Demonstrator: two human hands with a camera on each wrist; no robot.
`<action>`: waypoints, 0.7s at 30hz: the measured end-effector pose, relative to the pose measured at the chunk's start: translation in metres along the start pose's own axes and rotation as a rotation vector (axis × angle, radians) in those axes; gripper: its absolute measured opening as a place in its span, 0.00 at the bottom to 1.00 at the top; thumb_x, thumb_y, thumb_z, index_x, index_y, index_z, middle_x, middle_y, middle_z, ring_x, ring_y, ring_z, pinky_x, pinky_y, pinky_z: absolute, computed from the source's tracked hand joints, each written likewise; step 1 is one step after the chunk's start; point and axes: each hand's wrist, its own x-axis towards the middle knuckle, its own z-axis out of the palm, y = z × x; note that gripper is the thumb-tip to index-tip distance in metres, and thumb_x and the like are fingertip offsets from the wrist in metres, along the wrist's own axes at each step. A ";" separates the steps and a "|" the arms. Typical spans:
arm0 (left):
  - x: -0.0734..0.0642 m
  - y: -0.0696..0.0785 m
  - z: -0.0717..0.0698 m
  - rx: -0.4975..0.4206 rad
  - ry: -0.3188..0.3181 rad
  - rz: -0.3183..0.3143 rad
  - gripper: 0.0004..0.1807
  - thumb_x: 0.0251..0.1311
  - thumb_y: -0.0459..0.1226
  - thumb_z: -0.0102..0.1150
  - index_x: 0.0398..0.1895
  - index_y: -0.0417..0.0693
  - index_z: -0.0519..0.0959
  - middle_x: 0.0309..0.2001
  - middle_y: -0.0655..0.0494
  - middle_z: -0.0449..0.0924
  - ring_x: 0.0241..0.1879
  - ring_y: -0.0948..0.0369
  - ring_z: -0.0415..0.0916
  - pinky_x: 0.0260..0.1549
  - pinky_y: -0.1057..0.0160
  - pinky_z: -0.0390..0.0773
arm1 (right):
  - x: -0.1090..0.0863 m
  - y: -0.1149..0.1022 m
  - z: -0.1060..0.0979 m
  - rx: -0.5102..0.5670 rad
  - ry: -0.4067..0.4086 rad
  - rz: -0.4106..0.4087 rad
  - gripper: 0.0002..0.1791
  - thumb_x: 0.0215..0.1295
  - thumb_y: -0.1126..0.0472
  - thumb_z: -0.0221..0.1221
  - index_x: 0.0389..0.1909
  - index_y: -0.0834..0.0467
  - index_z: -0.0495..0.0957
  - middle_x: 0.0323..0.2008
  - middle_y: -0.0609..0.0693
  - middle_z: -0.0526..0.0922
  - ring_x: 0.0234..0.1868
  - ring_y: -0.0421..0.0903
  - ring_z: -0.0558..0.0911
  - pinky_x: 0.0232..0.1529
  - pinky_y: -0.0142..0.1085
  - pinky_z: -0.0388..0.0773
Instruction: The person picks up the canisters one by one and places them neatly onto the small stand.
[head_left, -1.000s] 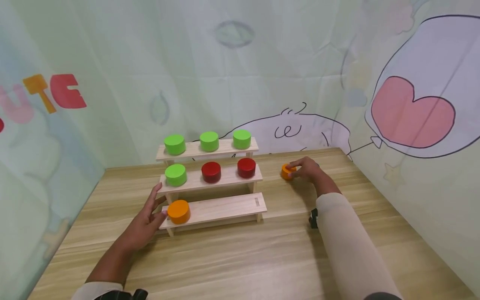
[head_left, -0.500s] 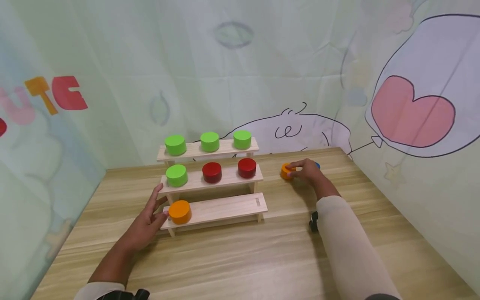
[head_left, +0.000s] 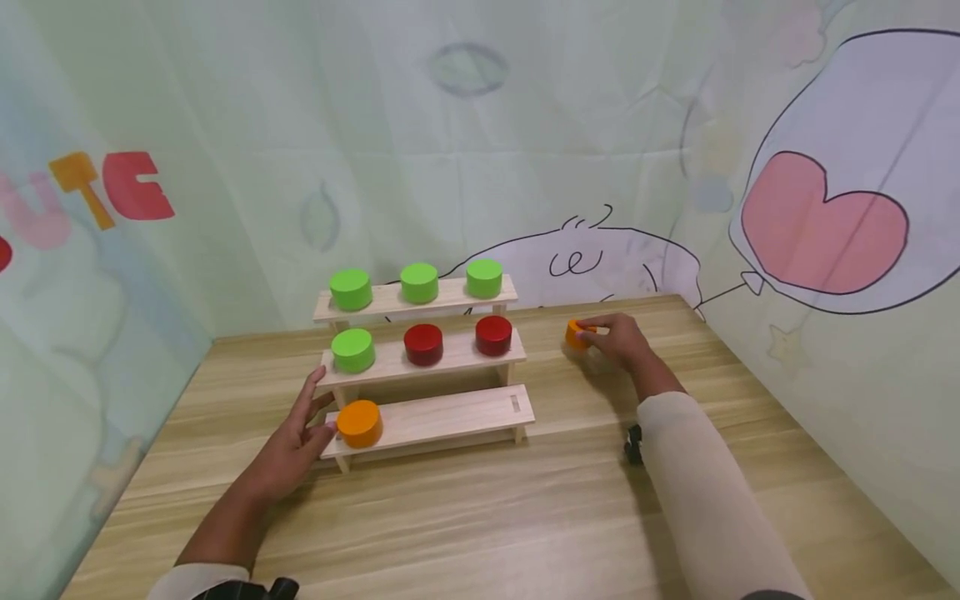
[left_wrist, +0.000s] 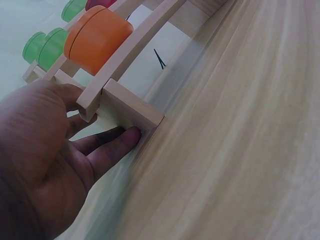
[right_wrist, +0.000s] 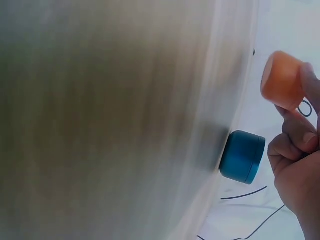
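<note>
My right hand (head_left: 622, 340) pinches a short orange cylinder (head_left: 576, 333) between thumb and fingers. In the right wrist view this orange cylinder (right_wrist: 282, 80) is held up off the table, and a blue cylinder (right_wrist: 242, 157) stands beside the hand. My left hand (head_left: 287, 454) is at the left end of a three-step wooden stand (head_left: 450, 414). Its fingers (left_wrist: 117, 152) reach out fairly straight against the stand's end leg (left_wrist: 131, 105). Another orange cylinder (head_left: 360, 423) sits on the bottom step, close to the left thumb. A seam runs round it near one end.
The middle step bears a green cylinder (head_left: 353, 350) and two red ones, the nearer-left red cylinder (head_left: 423, 345) in the middle. Three green cylinders, one central (head_left: 419, 283), line the top step. A printed cloth (head_left: 480, 167) hangs behind the wooden table (head_left: 465, 525).
My right hand has raised the orange cylinder from the table and tilted it, shifting slightly to the right and away. The blue cylinder is now hidden in the head view. My left hand stays in place.
</note>
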 end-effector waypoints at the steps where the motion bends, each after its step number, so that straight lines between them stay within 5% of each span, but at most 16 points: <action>1: 0.000 0.000 0.000 -0.001 0.001 -0.003 0.49 0.88 0.39 0.49 0.90 0.76 0.26 0.86 0.25 0.49 0.74 0.25 0.71 0.65 0.35 0.79 | -0.001 -0.001 -0.001 -0.011 0.012 -0.007 0.19 0.76 0.56 0.68 0.63 0.58 0.87 0.67 0.65 0.85 0.71 0.64 0.80 0.68 0.53 0.76; 5: -0.001 0.000 0.001 -0.009 0.002 -0.013 0.49 0.87 0.40 0.50 0.90 0.76 0.26 0.86 0.26 0.49 0.74 0.26 0.71 0.65 0.35 0.79 | -0.004 -0.006 -0.004 -0.031 0.052 -0.034 0.19 0.76 0.55 0.69 0.63 0.58 0.88 0.65 0.65 0.87 0.63 0.63 0.83 0.55 0.46 0.75; 15: -0.001 0.001 0.000 0.028 0.008 -0.007 0.48 0.88 0.42 0.48 0.89 0.81 0.25 0.86 0.26 0.50 0.74 0.26 0.71 0.66 0.33 0.76 | -0.018 -0.036 -0.004 -0.001 0.261 -0.140 0.20 0.75 0.54 0.70 0.59 0.62 0.89 0.59 0.64 0.90 0.61 0.64 0.88 0.57 0.55 0.81; 21: 0.000 0.002 0.000 0.019 0.004 -0.009 0.48 0.88 0.42 0.48 0.88 0.81 0.25 0.86 0.25 0.49 0.75 0.24 0.69 0.65 0.34 0.77 | -0.031 -0.060 -0.002 0.065 0.347 -0.176 0.17 0.73 0.59 0.72 0.57 0.63 0.90 0.57 0.64 0.91 0.57 0.63 0.89 0.46 0.47 0.81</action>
